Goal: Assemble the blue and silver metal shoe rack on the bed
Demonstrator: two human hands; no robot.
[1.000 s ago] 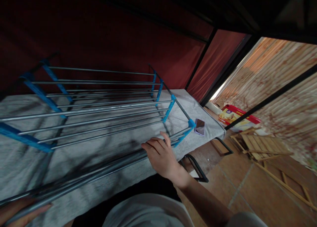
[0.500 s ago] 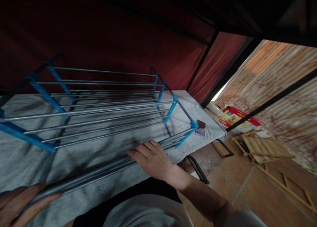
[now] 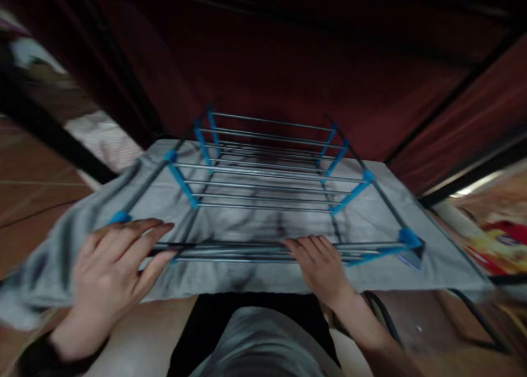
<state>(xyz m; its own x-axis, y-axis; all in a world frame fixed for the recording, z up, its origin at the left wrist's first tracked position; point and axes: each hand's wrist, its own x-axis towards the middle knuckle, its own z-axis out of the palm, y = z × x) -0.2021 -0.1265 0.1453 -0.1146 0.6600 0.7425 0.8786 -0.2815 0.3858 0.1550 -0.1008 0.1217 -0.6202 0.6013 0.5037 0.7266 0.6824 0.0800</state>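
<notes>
A shoe rack (image 3: 263, 172) of thin metal rods with blue plastic brackets lies on a grey cloth-covered surface (image 3: 242, 226). My left hand (image 3: 113, 264) is closed around the near left corner, its thumb below and its fingers above, partly covering a blue bracket (image 3: 120, 217). My right hand (image 3: 323, 267) curls its fingers over the nearest rods (image 3: 242, 252), right of their middle. The near right blue bracket (image 3: 407, 237) is free of both hands. My fingers hide parts of the rods, and the picture is somewhat blurred.
A phone (image 3: 413, 258) lies partly hidden beside the near right bracket. Dark red fabric (image 3: 280, 64) hangs behind the rack, between dark frame bars. A red and yellow box (image 3: 500, 245) is at the far right. Light cloth (image 3: 105, 138) lies at the left.
The view has swung left, so the rack's whole left side now shows. My left hand has come fully into view at the rack's near left corner. My right hand stays on the near rods.
</notes>
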